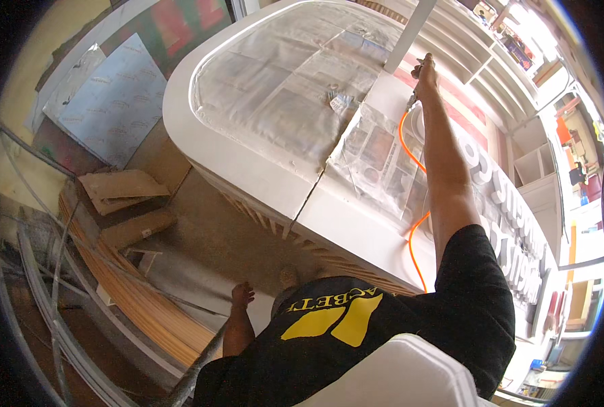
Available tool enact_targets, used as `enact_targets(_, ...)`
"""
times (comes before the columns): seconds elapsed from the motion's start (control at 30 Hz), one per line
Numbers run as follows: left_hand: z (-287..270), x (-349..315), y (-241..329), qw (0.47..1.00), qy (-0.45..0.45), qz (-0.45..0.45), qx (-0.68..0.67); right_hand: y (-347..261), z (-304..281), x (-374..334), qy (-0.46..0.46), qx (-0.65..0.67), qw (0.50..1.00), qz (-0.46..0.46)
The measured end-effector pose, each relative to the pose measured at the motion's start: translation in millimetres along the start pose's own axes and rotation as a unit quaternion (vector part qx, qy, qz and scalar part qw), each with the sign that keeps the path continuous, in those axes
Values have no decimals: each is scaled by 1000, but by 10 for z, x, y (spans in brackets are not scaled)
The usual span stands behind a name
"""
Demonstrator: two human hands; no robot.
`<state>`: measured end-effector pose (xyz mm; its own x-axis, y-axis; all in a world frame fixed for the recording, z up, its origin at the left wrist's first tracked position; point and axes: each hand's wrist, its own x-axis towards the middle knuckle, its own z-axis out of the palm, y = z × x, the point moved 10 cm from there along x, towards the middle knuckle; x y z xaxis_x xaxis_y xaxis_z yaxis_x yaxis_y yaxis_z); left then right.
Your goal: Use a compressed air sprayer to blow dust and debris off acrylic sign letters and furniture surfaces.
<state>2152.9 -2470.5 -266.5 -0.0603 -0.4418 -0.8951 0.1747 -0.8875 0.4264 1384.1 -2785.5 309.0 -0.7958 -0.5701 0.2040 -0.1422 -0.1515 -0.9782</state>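
My right hand (424, 73) reaches far forward over a white structure, its fingers closed round an air tool (411, 103) that they mostly hide. Only a metal fitting shows below the grip, so the tool's exact kind is unclear. An orange hose (403, 136) runs from that fitting back across the surface toward my body. My left hand (242, 294) hangs low beside me, empty, fingers loosely apart. The large structure has a smooth white rounded border (180, 129) around a middle covered with clear plastic film and paper (261, 81). A dark seam crosses it.
A white post (410, 34) rises near my right hand. White shelving (468, 51) and raised white letters (512, 210) lie to the right. At left are a film-covered sheet (115, 95), cardboard (122, 188), long wooden strips (139, 305) and cables.
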Motion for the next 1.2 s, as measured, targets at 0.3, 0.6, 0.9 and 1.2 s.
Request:
enact_targets(0.3,-256,-270,-584,991,78,-86,71,28,342,-4,-99,24,995,-5)
enact_targets(0.6,-39,-249,-158,995,66,-26,65,778,1849,-1550,-350,24,927,132)
enact_targets(0.9,205,142,127,999,-6,34,25,-36,2628,-4340,-641,-105,756,81)
enact_targets(1.2,248,-79,-93,998,-14,-6,56,803,1590,-2227,-390,-97,913,66)
